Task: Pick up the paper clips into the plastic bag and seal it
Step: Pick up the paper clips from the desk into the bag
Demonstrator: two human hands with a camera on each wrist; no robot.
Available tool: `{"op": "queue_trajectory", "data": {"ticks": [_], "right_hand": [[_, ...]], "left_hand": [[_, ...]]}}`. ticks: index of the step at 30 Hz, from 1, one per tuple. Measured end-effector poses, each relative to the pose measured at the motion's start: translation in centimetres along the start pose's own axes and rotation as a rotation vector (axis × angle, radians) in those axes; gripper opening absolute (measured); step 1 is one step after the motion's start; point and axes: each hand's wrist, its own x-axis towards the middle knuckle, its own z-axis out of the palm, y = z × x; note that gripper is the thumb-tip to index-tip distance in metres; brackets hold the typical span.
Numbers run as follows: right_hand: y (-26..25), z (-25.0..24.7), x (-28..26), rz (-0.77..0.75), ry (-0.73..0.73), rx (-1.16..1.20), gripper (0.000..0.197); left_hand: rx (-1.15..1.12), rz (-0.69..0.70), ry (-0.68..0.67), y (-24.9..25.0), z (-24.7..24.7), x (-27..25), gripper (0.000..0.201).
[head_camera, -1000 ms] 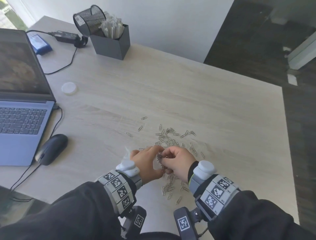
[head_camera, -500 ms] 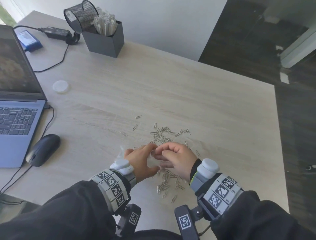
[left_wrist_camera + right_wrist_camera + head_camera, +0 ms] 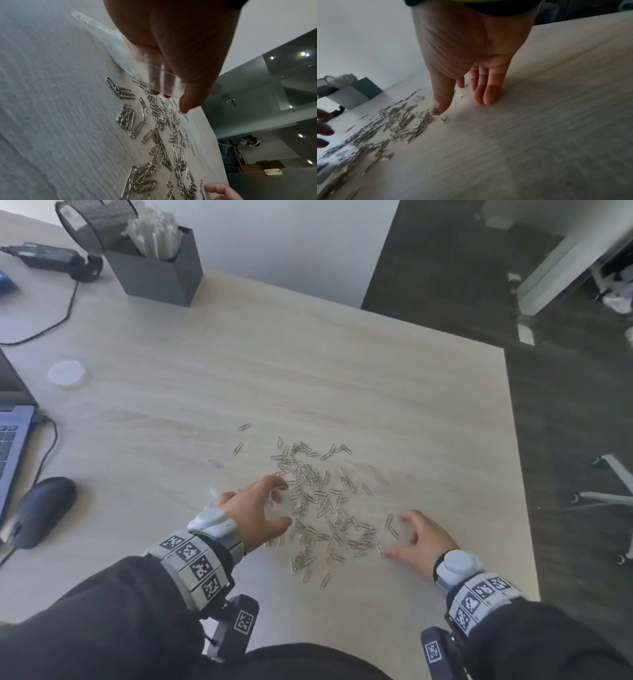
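Several silver paper clips (image 3: pixel 322 508) lie scattered on the pale wooden table (image 3: pixel 342 371), between my two hands. My left hand (image 3: pixel 274 503) sits at the pile's left edge and holds a clear plastic bag (image 3: pixel 279 505) between thumb and curled fingers. In the left wrist view the bag (image 3: pixel 109 39) trails back along the table and its mouth faces the clips (image 3: pixel 154 142), under my left hand (image 3: pixel 171 101). My right hand (image 3: pixel 399 537) rests at the pile's right edge with fingers spread. Seen from the right wrist, this hand (image 3: pixel 460 106) has straight fingertips (image 3: pixel 485 100) touching the table beside the clips (image 3: pixel 393 128) and holds nothing.
A black mouse (image 3: pixel 41 511) and a laptop (image 3: pixel 13 433) are at the left. A white round lid (image 3: pixel 66 373) lies further back. A dark holder box (image 3: pixel 157 268), a mesh cup (image 3: pixel 99 220) and a power adapter (image 3: pixel 51 256) stand at the far left. The table's right edge (image 3: pixel 513 474) is near my right hand.
My hands were together at the bag's mouth. The right hand has left the bag and moved right, down to the table at the pile's edge. The left hand keeps the bag.
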Motion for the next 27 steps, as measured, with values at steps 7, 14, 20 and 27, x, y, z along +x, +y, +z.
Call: {"op": "queue_trajectory", "data": {"ticks": [7, 14, 20, 27], "right_hand": [[-3.3, 2.2, 0.5, -0.141, -0.045, -0.051, 0.069], [-7.7, 3.3, 2.3, -0.224, 0.003, -0.017, 0.048], [-10.1, 4.2, 3.3, -0.367, -0.028, 0.075, 0.05], [-9.2, 1.7, 4.4, -0.355, 0.081, 0.002, 0.072]], "left_hand": [[-0.009, 0.011, 0.004, 0.5, 0.1, -0.4, 0.052], [-0.042, -0.026, 0.026, 0.2, -0.7, -1.4, 0.051], [-0.08, -0.072, 0.061, -0.6, -1.3, -2.4, 0.054], [-0.117, -0.135, 0.103, -2.2, -1.5, -2.6, 0.05]]}}
